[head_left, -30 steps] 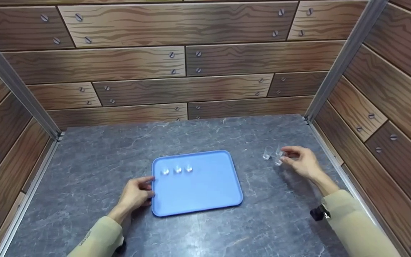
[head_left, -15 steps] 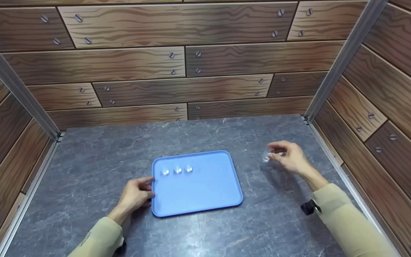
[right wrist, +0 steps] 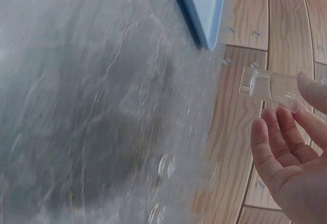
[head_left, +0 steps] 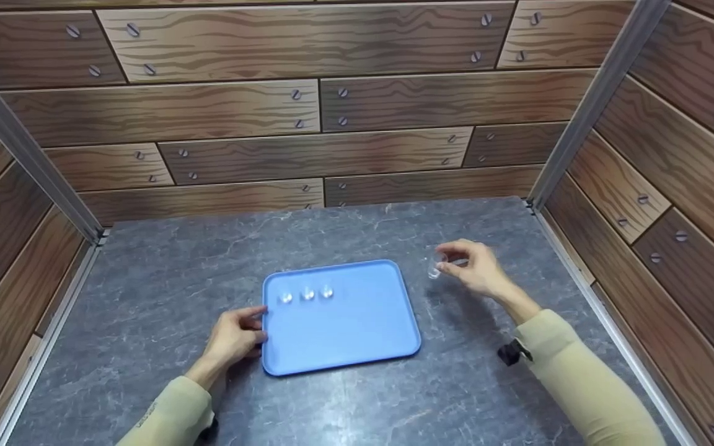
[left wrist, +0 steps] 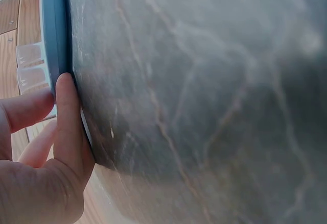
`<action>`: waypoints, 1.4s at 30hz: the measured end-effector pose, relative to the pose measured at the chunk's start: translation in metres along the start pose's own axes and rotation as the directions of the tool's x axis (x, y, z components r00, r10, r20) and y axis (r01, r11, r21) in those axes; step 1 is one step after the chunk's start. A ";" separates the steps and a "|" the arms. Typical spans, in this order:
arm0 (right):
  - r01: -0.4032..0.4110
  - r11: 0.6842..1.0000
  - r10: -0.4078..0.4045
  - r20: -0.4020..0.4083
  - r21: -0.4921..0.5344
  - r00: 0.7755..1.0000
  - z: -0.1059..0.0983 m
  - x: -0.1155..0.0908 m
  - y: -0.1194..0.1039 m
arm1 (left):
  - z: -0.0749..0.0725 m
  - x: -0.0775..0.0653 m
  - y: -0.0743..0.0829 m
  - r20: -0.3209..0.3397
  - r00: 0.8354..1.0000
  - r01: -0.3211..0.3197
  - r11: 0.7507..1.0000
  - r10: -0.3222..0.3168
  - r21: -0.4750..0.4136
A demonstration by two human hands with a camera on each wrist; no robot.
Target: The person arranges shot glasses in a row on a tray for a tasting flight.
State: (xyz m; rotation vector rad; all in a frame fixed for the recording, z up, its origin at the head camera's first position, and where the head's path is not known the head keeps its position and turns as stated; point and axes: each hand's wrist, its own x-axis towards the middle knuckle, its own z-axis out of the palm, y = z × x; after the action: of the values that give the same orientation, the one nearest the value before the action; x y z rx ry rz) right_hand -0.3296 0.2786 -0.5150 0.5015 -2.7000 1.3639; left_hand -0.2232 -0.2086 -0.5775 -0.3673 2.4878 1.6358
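My right hand (head_left: 475,267) pinches a small clear shot glass (head_left: 435,267) between thumb and fingertips, held in the air just right of the blue tray (head_left: 357,334). The right wrist view shows this shot glass (right wrist: 268,85) with its rim end at the fingers. My left hand (head_left: 230,334) grips the tray's left edge; in the left wrist view its fingertips (left wrist: 65,81) lie along the rim. Three clear shot glasses (head_left: 308,294) stand in a row at the tray's upper left.
Two more clear glasses, including one glass (right wrist: 166,167), stand on the table low in the right wrist view. The marbled grey table (head_left: 208,248) is bounded by wood-patterned walls (head_left: 394,105) at the back and sides, with metal rails along the edges.
My right hand has moved left toward the tray, carrying the shot glass with it. The left hand, the tray and the three glasses on it stay in place.
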 end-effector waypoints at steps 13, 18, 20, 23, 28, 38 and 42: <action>0.091 0.996 -0.090 0.073 -0.008 0.993 0.036 0.024 -0.027 | 0.000 0.000 -0.001 0.004 1.000 -0.001 1.000 0.001 -0.001; 0.098 0.995 -0.098 0.104 0.005 0.990 0.050 0.029 -0.034 | 0.001 0.000 0.000 0.006 1.000 -0.006 1.000 0.006 -0.001; 0.100 0.995 -0.101 0.115 0.011 0.988 0.057 0.029 -0.034 | 0.001 0.000 0.000 0.006 1.000 -0.002 1.000 0.002 0.005; 0.102 0.995 -0.103 0.128 0.012 0.986 0.066 0.030 -0.035 | 0.001 0.000 0.000 0.007 1.000 0.000 1.000 0.000 0.008; 0.114 0.993 -0.116 0.136 0.017 0.984 0.081 0.034 -0.039 | 0.000 0.001 0.000 0.003 1.000 -0.001 1.000 0.001 0.013; 0.165 0.985 -0.170 0.168 0.043 0.971 0.122 0.043 -0.049 | 0.000 0.000 -0.002 -0.003 1.000 -0.003 1.000 0.003 0.016; 0.157 0.987 -0.159 0.172 0.026 0.972 0.134 0.044 -0.052 | 0.000 0.000 -0.001 0.005 1.000 -0.006 1.000 0.006 0.000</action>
State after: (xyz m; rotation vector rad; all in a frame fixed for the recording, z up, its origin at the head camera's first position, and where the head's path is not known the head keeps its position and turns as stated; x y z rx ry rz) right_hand -0.3441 0.1316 -0.5462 0.8553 -2.7144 1.3541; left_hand -0.2232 -0.2090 -0.5780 -0.3557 2.4877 1.6362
